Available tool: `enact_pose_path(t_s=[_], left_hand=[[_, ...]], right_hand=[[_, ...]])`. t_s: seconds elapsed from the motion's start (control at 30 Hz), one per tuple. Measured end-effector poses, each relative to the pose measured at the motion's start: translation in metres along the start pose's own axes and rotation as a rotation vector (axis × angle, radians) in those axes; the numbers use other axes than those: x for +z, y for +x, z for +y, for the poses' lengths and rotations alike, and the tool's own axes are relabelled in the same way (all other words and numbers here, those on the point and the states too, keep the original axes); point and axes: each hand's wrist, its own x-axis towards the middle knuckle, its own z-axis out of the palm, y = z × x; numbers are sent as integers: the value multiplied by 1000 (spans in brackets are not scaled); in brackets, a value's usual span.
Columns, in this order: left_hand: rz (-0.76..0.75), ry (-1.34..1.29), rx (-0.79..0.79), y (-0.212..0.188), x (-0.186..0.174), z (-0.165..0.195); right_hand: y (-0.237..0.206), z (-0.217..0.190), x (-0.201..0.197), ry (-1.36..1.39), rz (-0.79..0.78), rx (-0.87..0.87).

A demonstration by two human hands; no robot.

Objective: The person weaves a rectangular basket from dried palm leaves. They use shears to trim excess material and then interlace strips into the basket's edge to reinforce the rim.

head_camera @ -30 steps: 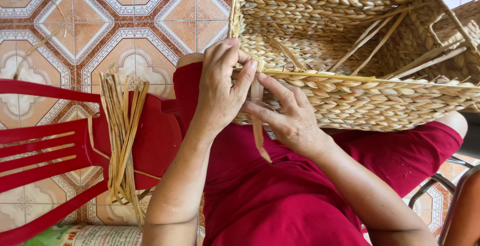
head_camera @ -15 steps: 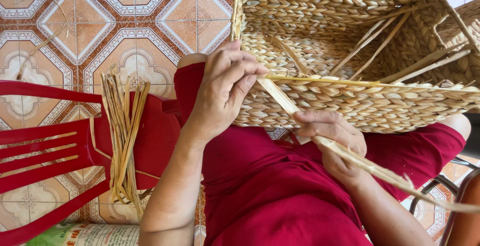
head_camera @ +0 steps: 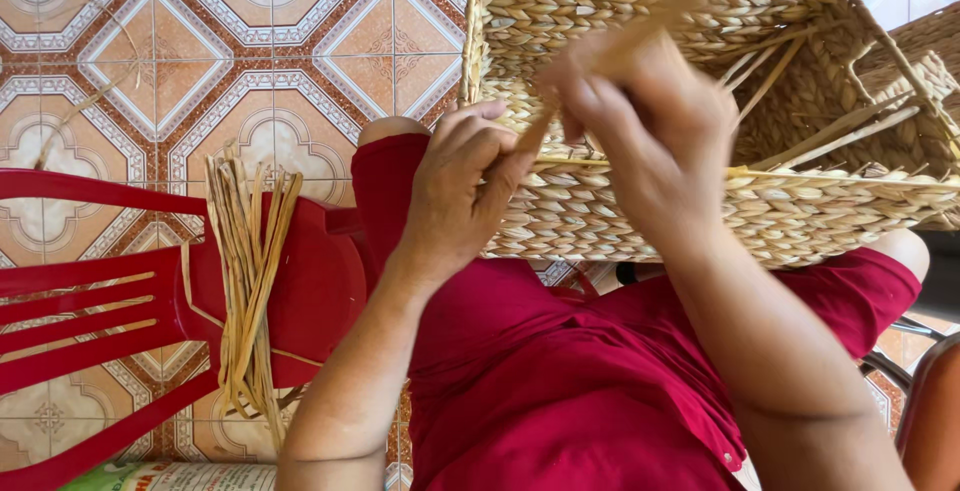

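A woven straw basket (head_camera: 800,221) rests on my lap, its open side facing me. My left hand (head_camera: 455,191) grips the basket's near left corner, thumb pressed at the rim where a flat straw strand (head_camera: 665,16) comes out. My right hand (head_camera: 645,121) is raised in front of the basket and closed on that strand, which runs blurred toward the upper right. Loose stiff stakes (head_camera: 790,61) stick up inside the basket.
A bundle of dried straw strands (head_camera: 250,281) lies across a red plastic chair (head_camera: 100,301) to the left. My red trousers (head_camera: 560,391) fill the lower middle. Patterned floor tiles (head_camera: 250,51) lie beyond. A dark metal frame (head_camera: 905,351) shows at the right edge.
My right hand went from below the basket, drawing the strand down to the right, to up in front of the basket with the strand pulled upward. My left hand stayed at the corner.
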Motion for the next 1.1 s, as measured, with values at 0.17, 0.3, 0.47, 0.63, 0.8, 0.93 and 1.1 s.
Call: enact_pose_path(t_s=[0.17,0.3,0.47,0.63,0.8,0.93,1.1], left_hand=[[130,100,-115,3,19,-2],[116,118,-168,5,19,-1],[36,73,-131,8,6,3],[18,171,-119,11,4,8],[-44,249,-126,9,0,11],[-43,242,-124,8,0,9],[-40,258,-135,5,4,8]], right_hand=[[85,63,23,-218,67,-1],[91,96,-12,-458,-156,-301],[76,81,-51,-887,-143,-364],[53,48,-37,-205,-47,176],[41,41,-17,73,-90,79],[38,46,-6,81,-13,144],[39,50,-8,69,-88,237]])
